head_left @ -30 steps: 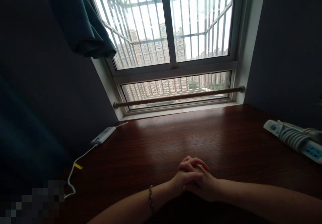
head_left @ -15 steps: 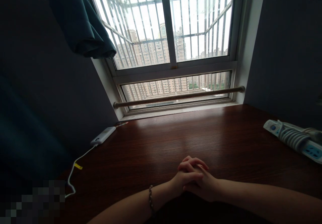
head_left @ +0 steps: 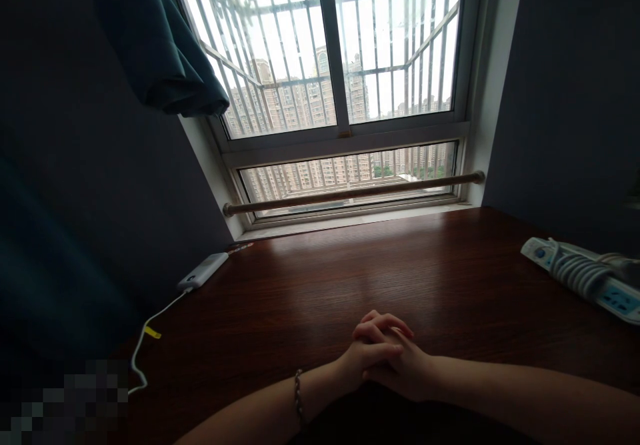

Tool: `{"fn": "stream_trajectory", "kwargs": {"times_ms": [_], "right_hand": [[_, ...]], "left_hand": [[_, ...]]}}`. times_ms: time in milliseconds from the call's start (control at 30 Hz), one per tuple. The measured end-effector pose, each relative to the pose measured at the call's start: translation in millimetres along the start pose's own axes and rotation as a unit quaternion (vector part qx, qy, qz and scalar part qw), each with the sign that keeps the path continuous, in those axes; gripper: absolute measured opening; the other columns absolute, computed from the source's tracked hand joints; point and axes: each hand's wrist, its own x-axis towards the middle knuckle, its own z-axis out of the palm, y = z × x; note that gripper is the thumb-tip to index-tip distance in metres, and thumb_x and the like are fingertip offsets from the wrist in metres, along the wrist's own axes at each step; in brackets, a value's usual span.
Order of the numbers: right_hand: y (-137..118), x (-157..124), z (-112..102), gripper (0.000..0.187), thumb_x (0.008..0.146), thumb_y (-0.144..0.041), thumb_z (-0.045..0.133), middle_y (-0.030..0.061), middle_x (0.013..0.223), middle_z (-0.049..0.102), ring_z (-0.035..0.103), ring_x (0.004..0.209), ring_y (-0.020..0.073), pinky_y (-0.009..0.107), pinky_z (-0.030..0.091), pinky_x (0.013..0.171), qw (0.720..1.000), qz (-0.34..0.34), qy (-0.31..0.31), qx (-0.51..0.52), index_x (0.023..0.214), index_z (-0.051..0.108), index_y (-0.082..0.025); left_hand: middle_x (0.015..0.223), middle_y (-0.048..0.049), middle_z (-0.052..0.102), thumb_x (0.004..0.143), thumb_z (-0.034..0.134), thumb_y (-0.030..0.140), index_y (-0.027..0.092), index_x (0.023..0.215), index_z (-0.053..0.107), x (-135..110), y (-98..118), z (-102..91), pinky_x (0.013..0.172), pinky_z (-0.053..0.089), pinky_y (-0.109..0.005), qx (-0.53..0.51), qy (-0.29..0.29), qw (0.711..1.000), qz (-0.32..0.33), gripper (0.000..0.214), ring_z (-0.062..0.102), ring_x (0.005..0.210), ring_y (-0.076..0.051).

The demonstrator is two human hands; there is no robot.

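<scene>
My left hand (head_left: 356,361) and my right hand (head_left: 414,369) are clasped together, fingers interlaced, over the near part of the dark reddish-brown wooden tabletop (head_left: 300,285). Each is closed round the other, and no other thing shows between them. The left fingers lie across the back of the right hand; the right fingers are partly hidden. A braided bracelet (head_left: 299,395) circles my left wrist.
At the left edge lies a white power bank (head_left: 204,271) with a white cable (head_left: 137,351) and a yellow tag (head_left: 153,332). A power strip (head_left: 617,298) wrapped in its coiled cord (head_left: 575,273) sits at right. A rail (head_left: 350,193) crosses the barred window beyond.
The surroundings have shifted very slightly left in view. My hands stay clasped in the same pose.
</scene>
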Motion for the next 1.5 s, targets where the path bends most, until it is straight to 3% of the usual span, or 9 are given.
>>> {"fn": "stream_trajectory", "kwargs": {"times_ms": [367, 633, 900, 1500], "right_hand": [[0.1, 2.2, -0.6, 0.046, 0.073, -0.032, 0.061, 0.0092, 0.102, 0.043, 0.045, 0.094, 0.0194, 0.035, 0.046, 0.078, 1.000, -0.003, 0.004, -0.006, 0.113, 0.046, -0.016], [-2.6, 2.5, -2.6, 0.045, 0.073, -0.031, 0.062, 0.0096, 0.102, 0.043, 0.045, 0.095, 0.0198, 0.036, 0.045, 0.079, 1.000, 0.002, -0.005, -0.010, 0.111, 0.046, -0.014], [-3.2, 3.0, -2.9, 0.044, 0.073, -0.033, 0.061, 0.0088, 0.101, 0.044, 0.045, 0.094, 0.0191, 0.035, 0.046, 0.078, 1.000, -0.002, 0.000, -0.009, 0.112, 0.046, -0.016], [-3.2, 2.7, -2.7, 0.044, 0.073, -0.033, 0.061, 0.0090, 0.102, 0.044, 0.045, 0.094, 0.0185, 0.033, 0.046, 0.079, 1.000, 0.006, -0.002, -0.007, 0.111, 0.047, -0.015]], "left_hand": [[0.097, -0.0041, 0.055, 0.067, 0.058, 0.020, 0.017, 0.093, 0.063, 1.3, -6.6, -3.7, 0.072, 0.045, -0.029, 0.022, -0.018, 1.000, 0.013, 0.027, 0.053, 0.091, -0.022], [0.095, -0.0031, 0.060, 0.063, 0.060, 0.022, 0.024, 0.091, 0.065, -1.4, -0.7, -1.6, 0.073, 0.044, -0.030, 0.114, 0.028, 0.993, -0.010, 0.028, 0.051, 0.092, -0.025], [0.103, -0.0052, 0.054, 0.067, 0.057, 0.020, 0.020, 0.091, 0.063, -0.1, -3.2, -1.7, 0.078, 0.046, -0.032, 0.029, -0.018, 0.999, 0.003, 0.025, 0.052, 0.097, -0.025], [0.103, -0.0057, 0.053, 0.066, 0.060, 0.020, 0.021, 0.091, 0.063, -1.2, 0.2, -1.8, 0.079, 0.046, -0.032, 0.030, -0.008, 1.000, 0.000, 0.025, 0.050, 0.098, -0.026]]}}
